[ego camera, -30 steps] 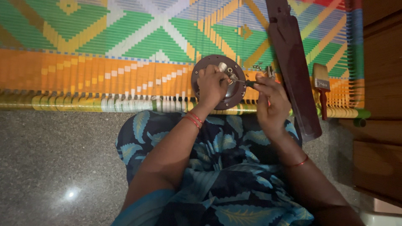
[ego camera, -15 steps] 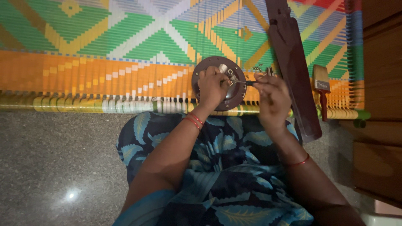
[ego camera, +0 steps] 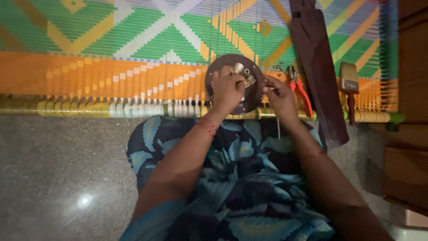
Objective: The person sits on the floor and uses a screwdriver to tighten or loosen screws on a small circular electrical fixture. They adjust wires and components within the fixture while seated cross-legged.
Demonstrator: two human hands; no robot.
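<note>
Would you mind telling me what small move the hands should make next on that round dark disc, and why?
Probably steady the round dark disc with the left hand, because it rests on the woven mat while the right hand pinches something thin at its edge beside the small metal fittings.

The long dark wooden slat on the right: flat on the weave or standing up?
Flat: the long dark wooden slat lies tilted across the colourful woven mat.

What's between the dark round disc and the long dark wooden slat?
Head view: red-handled pliers lie between the round disc and the wooden slat.
</note>
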